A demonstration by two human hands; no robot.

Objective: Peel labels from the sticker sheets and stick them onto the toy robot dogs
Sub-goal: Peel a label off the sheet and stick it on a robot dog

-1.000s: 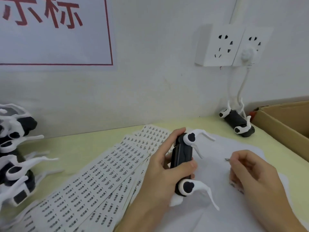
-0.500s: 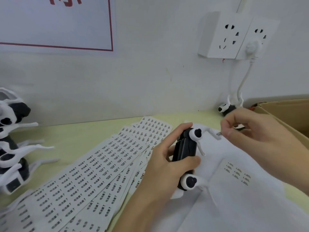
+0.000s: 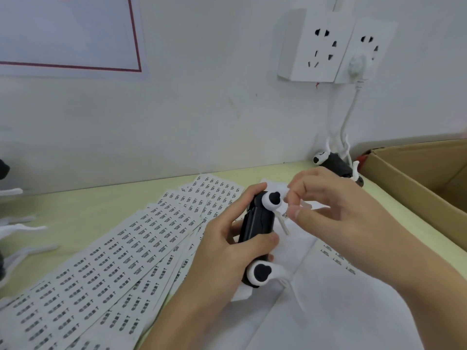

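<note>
My left hand point(image 3: 227, 251) holds the glossy black toy dog point(image 3: 256, 223), its white legs rounded; my right hand point(image 3: 336, 208) pinches a small printed label point(image 3: 285, 214).

The toy robot dog point(image 3: 255, 221) gripped in the fingers point(image 3: 262, 242) looks like smooth plastic, black body slightly glossy, white joints matt. Left of them, matt paper sticker sheets point(image 3: 113, 261) overlap; right, a brown cardboard box point(image 3: 414, 178).

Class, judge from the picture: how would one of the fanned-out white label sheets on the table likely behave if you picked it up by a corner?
The white printed label sheets look paper-thin and lie flat, so one would probably flop and feel light. They overlap loosely on the pale green table, so a push would likely slide several together.
</note>
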